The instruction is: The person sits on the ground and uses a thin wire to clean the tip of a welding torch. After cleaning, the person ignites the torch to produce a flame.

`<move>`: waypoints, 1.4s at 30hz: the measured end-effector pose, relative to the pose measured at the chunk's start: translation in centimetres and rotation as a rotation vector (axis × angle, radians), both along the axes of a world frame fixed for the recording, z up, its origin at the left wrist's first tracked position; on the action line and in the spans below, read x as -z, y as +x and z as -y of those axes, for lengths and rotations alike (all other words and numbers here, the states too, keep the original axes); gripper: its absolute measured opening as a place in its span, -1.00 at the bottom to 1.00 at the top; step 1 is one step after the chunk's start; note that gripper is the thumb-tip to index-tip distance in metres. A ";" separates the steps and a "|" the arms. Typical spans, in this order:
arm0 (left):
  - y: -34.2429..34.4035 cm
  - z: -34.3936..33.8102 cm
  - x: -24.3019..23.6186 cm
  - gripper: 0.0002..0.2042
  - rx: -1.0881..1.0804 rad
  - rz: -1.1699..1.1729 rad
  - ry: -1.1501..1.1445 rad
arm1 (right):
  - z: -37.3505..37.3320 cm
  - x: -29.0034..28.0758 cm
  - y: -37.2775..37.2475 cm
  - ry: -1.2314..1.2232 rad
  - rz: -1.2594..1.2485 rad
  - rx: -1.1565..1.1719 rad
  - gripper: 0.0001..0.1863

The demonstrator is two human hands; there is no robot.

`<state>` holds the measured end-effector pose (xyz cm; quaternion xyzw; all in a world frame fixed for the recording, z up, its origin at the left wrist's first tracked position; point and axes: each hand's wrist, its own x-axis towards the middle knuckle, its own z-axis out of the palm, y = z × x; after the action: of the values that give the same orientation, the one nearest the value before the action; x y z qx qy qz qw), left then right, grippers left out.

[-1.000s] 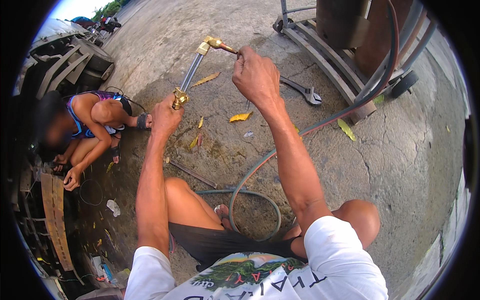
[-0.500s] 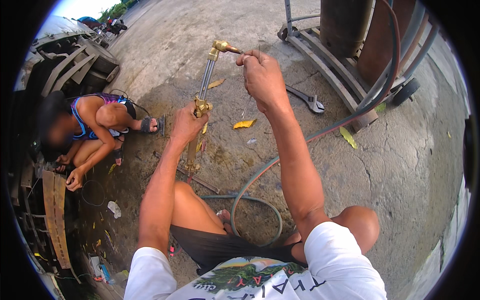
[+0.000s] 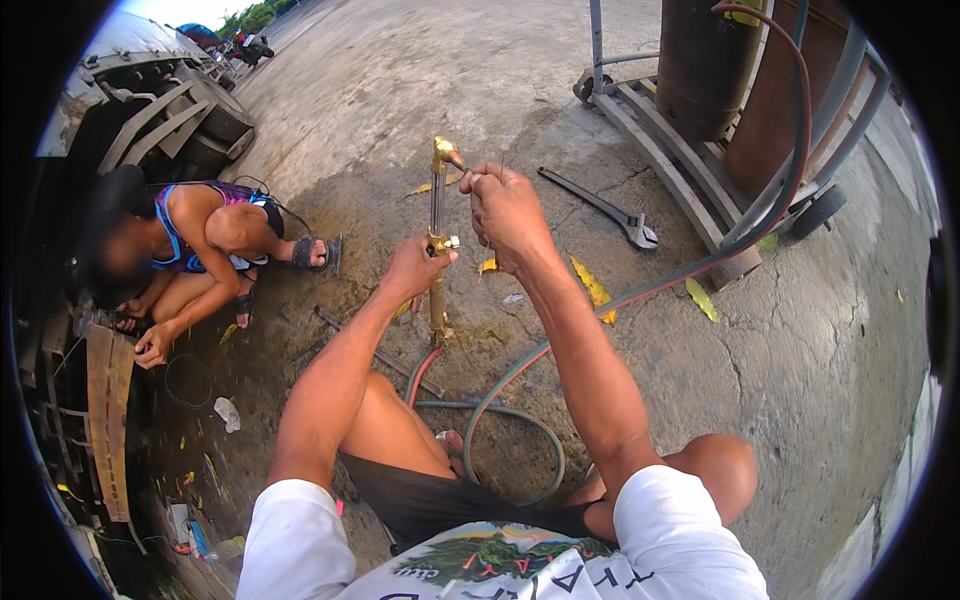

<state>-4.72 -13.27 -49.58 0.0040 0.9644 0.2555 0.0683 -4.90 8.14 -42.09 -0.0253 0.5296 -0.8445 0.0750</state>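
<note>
A brass cutting torch (image 3: pixel 438 305) stands nearly upright in front of me, its angled head (image 3: pixel 444 152) at the top and a copper-coloured tip pointing right. My left hand (image 3: pixel 412 268) is wrapped round it near the brass valve. At the tip, my right hand (image 3: pixel 505 215) is closed in a pinch, with a thin wire (image 3: pixel 503 160) sticking up from the fingers. Those fingers hide the end of the tip. Red and green hoses run from the torch's lower end past my leg.
An adjustable wrench (image 3: pixel 605 212) lies on the concrete beyond my right hand. A wheeled cart (image 3: pixel 670 165) carries tall cylinders at the far right, with hoses trailing from it. At left, another person (image 3: pixel 215 225) squats beside a rusty metal strip (image 3: pixel 108 420). Yellow leaves are scattered about.
The torch has come lower and slightly right, and stands more upright. Both my hands have moved with it, the right one a little left and down. More of the wrench shows.
</note>
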 end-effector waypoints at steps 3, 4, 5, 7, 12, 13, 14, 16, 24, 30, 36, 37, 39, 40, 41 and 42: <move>-0.2 0.6 -0.6 -0.52 -0.016 0.157 0.070 | 0.7 0.3 0.1 0.027 -0.073 -0.008 -0.82; -0.4 0.8 -1.2 -0.49 -0.021 0.210 0.102 | 0.6 0.1 0.1 0.030 -0.086 -0.018 -0.85; -0.6 1.4 -2.0 -0.47 -0.006 0.215 -0.024 | 0.7 0.1 0.1 0.073 -0.091 -0.038 -0.83; -0.9 1.1 -6.3 -0.41 0.040 0.223 -0.270 | 0.5 0.3 0.1 0.071 -0.093 -0.035 -0.83; -3.2 0.3 -7.9 -0.47 0.279 -0.655 0.037 | 1.9 -1.7 2.1 0.066 -0.110 -0.093 -0.80; -3.8 -0.4 -7.9 -0.52 0.190 -0.577 0.103 | 1.9 -1.9 2.2 0.069 -0.125 -0.128 -0.82; -4.2 -1.0 -8.0 -0.56 0.102 -0.499 0.170 | 2.1 -2.0 2.4 0.071 -0.140 -0.163 -0.84; -4.3 -2.3 -8.6 -0.63 -0.042 -0.378 0.214 | 2.4 -1.9 2.8 0.077 -0.164 -0.148 -0.84; -6.6 2.3 -7.5 -0.71 -0.496 -0.644 -0.155 | 4.2 -4.4 4.4 -0.387 0.086 -0.145 -0.86; -4.4 3.2 -10.2 -0.68 -0.373 -0.518 0.050 | 3.4 -3.3 3.2 -0.098 -0.077 -0.097 -0.78; -4.4 3.5 -9.3 -0.65 -0.273 -0.441 0.209 | 4.6 -2.0 2.4 0.149 -0.349 -0.002 -0.76; -4.4 3.5 -9.2 -0.65 -0.275 -0.429 0.231 | 4.5 -1.9 2.4 0.235 -0.399 0.047 -0.77; -4.2 3.5 -9.0 -0.65 -0.276 -0.393 0.318 | 4.2 -2.1 2.7 0.408 -0.495 0.144 -0.77; -4.1 3.6 -9.0 -0.65 -0.276 -0.375 0.360 | 4.2 -2.2 2.7 0.441 -0.477 0.152 -0.77; -4.4 4.2 -8.6 -0.65 -0.264 -0.384 0.368 | 4.2 -2.3 2.7 0.474 -0.459 0.158 -0.77; -4.6 4.6 -8.4 -0.65 -0.249 -0.394 0.379 | 4.1 -2.4 2.7 0.509 -0.442 0.167 -0.78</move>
<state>-9.36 -17.84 -41.17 -0.0521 0.8873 0.4315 -0.1540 -2.21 4.03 -39.67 -0.1446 0.7271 -0.6626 -0.1069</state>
